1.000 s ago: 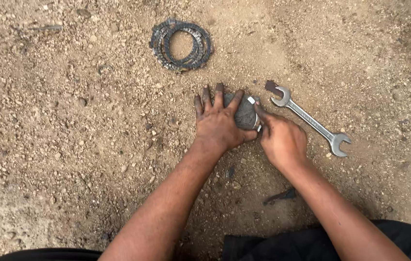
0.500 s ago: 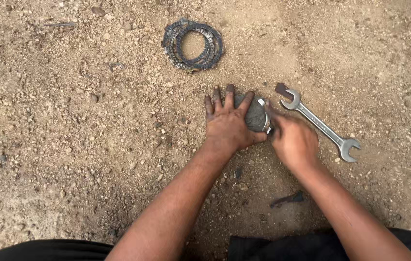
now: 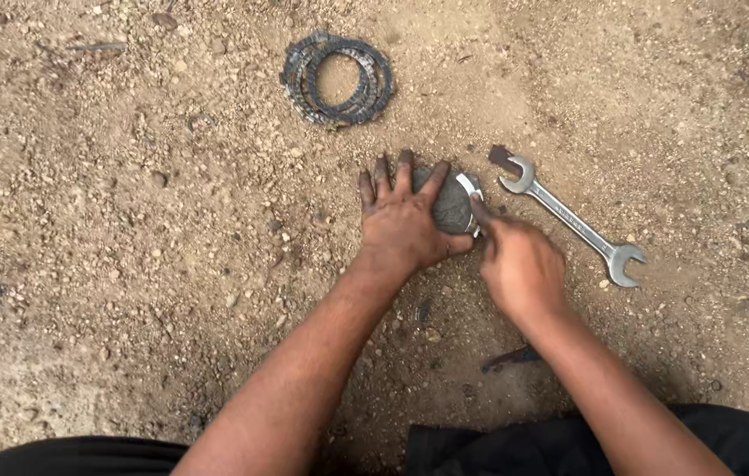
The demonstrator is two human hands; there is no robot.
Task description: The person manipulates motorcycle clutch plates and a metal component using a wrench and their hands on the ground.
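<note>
My left hand (image 3: 401,220) presses flat on a round dark grey metal part (image 3: 452,204) lying on the gravel ground, fingers spread over its left side. My right hand (image 3: 520,264) is closed just right of the part, its index finger touching the part's shiny edge. A double-ended open spanner (image 3: 568,220) lies on the ground a little right of both hands, untouched.
A stack of dark toothed rings (image 3: 339,78) lies on the dirt above the hands. A small dark object (image 3: 508,359) sits in the dirt near my right forearm. Dark clothing (image 3: 568,445) fills the bottom edge. Loose gravel (image 3: 127,220) spreads all around.
Both hands stay on the round part; the view has shifted slightly. The spanner and rings have not moved on the ground.
</note>
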